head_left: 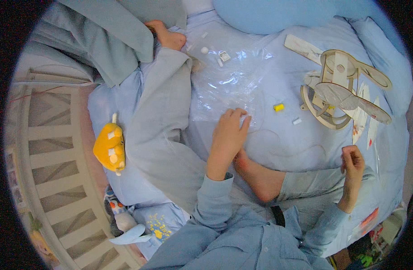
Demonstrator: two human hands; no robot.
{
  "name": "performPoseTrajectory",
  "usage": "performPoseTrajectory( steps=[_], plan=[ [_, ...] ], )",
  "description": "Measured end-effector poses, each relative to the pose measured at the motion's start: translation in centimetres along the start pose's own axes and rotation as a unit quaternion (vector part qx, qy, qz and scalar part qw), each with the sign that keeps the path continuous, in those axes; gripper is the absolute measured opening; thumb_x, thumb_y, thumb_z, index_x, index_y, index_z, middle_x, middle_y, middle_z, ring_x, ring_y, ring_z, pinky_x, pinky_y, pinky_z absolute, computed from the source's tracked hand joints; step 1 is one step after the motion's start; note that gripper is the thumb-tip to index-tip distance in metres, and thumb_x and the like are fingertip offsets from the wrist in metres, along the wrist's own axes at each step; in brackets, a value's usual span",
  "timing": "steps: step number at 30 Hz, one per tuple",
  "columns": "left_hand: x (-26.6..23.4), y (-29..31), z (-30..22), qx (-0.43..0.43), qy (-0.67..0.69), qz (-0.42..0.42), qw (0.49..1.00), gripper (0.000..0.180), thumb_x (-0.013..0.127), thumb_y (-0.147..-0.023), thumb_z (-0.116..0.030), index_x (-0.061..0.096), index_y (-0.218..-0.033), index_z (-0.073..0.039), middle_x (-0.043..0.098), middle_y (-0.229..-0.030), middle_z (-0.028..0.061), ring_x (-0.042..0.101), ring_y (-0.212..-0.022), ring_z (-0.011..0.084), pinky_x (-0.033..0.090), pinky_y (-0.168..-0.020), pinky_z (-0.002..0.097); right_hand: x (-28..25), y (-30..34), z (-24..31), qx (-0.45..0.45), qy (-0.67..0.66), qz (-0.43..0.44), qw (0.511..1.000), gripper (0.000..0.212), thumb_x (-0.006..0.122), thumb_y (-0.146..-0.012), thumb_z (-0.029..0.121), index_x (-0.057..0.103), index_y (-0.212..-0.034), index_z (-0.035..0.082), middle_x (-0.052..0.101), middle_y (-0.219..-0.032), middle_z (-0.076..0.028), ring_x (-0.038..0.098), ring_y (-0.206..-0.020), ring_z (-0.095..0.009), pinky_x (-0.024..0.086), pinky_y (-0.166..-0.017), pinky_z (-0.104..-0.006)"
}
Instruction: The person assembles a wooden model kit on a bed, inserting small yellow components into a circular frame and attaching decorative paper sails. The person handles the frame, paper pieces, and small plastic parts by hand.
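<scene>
My left hand (229,137) is over the near edge of a crumpled clear plastic sheet (229,90), its fingers loosely bent and a little apart. My right hand (353,164) is off to the right above my knee, thumb and fingers drawn together; whatever is in them is too small to make out. Beyond it stands a light wooden model (337,90) with rounded panels and a ring-shaped base. A small yellow cylinder (278,107) and a small white piece (297,121) lie between the sheet and the model. A thin thread or wire (301,154) curves across the bedding.
Small white parts (224,56) lie on the sheet's far side. Flat pale pieces (361,117) lie beside the model. My bent legs (159,117) frame the work area. An orange plush toy (111,147) lies left, near a slatted bed rail (53,148). A blue pillow (278,15) is at the back.
</scene>
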State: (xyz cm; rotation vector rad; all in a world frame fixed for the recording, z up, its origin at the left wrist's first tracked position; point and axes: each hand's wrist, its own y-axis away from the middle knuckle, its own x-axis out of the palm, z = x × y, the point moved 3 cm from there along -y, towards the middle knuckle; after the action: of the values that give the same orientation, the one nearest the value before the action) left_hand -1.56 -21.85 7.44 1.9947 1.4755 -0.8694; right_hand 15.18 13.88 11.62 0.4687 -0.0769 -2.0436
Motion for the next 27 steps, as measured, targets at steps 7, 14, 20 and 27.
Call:
performPoseTrajectory(
  steps=[7,14,20,27],
  plan=[
    [-2.0,-2.9,1.4,-0.112,-0.108,-0.137,0.978,0.032,0.061,-0.093,-0.024,0.055,-0.120,-0.008,0.054,-0.119,0.0204,0.054,-0.106,0.0371,0.045,-0.090,0.0481,10.8,0.7,2.5,0.033,-0.038,0.181,0.982,0.015,0.065,-0.095,0.012,0.056,-0.083,0.009,0.054,-0.071,0.004,0.044,-0.055,-0.002,0.034,-0.046,-0.0188],
    [0.8,-8.1,10.8,-0.232,0.190,-0.256,0.919,0.042,0.062,-0.094,-0.023,0.046,-0.127,-0.003,0.054,-0.113,0.0236,0.058,-0.098,0.0310,0.047,-0.086,0.0424,15.7,1.7,3.3,0.059,-0.122,0.277,0.951,0.016,0.059,-0.099,0.012,0.050,-0.086,0.008,0.053,-0.070,0.002,0.048,-0.056,-0.003,0.037,-0.045,-0.0197],
    [2.4,-9.6,13.3,-0.189,0.459,-0.266,0.826,0.046,0.066,-0.086,-0.001,0.045,-0.128,-0.002,0.058,-0.110,0.0137,0.060,-0.080,0.0170,0.050,-0.070,0.0267,15.6,1.9,1.9,0.072,-0.110,0.286,0.949,0.016,0.063,-0.096,0.009,0.050,-0.086,0.008,0.057,-0.068,-0.001,0.048,-0.053,-0.005,0.040,-0.045,-0.0210],
    [2.8,-5.0,4.3,-0.232,0.532,-0.122,0.805,0.073,0.069,-0.084,0.003,0.028,-0.143,-0.008,0.044,-0.143,0.0114,0.064,-0.097,0.0235,0.056,-0.079,0.0322,16.7,0.7,0.6,0.065,-0.093,0.256,0.960,0.010,0.074,-0.086,0.007,0.067,-0.083,0.001,0.071,-0.074,-0.007,0.063,-0.060,-0.010,0.049,-0.052,-0.0228]
  ],
)
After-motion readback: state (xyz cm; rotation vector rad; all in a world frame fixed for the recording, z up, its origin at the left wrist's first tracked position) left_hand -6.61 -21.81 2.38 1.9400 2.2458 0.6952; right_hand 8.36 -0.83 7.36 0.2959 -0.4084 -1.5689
